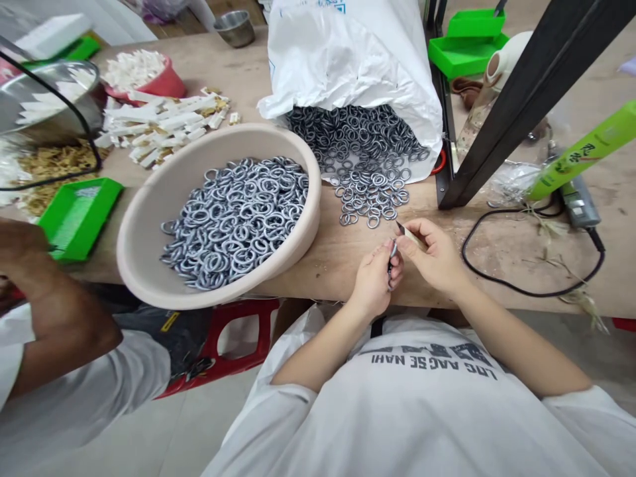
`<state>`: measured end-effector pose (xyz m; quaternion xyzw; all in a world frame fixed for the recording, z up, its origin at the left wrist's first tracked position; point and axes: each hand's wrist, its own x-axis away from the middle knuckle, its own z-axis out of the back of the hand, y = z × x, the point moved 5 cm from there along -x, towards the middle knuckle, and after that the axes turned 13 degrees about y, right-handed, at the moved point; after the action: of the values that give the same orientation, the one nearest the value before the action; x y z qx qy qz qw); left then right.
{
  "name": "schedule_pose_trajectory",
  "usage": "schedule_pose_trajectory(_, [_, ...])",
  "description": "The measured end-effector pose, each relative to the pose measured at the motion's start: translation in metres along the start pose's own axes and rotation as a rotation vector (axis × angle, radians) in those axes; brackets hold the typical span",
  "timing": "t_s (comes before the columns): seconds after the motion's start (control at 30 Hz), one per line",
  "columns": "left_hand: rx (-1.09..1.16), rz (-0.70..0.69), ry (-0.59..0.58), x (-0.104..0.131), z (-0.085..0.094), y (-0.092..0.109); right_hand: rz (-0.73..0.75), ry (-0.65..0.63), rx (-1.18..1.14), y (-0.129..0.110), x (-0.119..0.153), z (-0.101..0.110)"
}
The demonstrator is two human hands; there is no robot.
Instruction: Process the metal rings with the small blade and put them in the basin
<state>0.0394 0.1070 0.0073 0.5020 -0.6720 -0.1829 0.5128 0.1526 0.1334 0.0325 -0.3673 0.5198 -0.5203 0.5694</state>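
My left hand [373,281] is closed on grey rings [391,265], one pinched upright at the fingertips and others partly hidden in the palm. Just to its right, my right hand [434,255] grips a small knife [409,234] with a dark pointed tip, its fingertips meeting the pinched ring. Ahead of both hands lies a loose pile of grey rings [372,192], spilling from a white sack [348,59]. To the left stands a beige basin [144,265] heaped with similar rings [243,218].
A black metal frame post [497,126] rises at the right, near a black cable [517,289] and a lime-green box [586,149]. A co-worker's arm [64,311] is at far left beside a green tray [82,215]. White pieces [159,122] lie behind the basin.
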Motion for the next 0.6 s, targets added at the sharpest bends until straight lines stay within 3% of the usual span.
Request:
schedule_pose_trajectory(0.23, [0.057, 0.003, 0.023, 0.002, -0.002, 0.002, 0.134, 0.017, 0.166, -0.011, 0.003, 0.006])
schedule_pose_trajectory(0.4, [0.053, -0.035, 0.097, 0.002, 0.001, 0.004, 0.342, -0.155, 0.422, -0.026, 0.016, 0.003])
schedule_pose_trajectory(0.6, [0.000, -0.069, 0.111, 0.003, 0.002, 0.006, 0.381, -0.184, 0.528, -0.027, 0.025, -0.001])
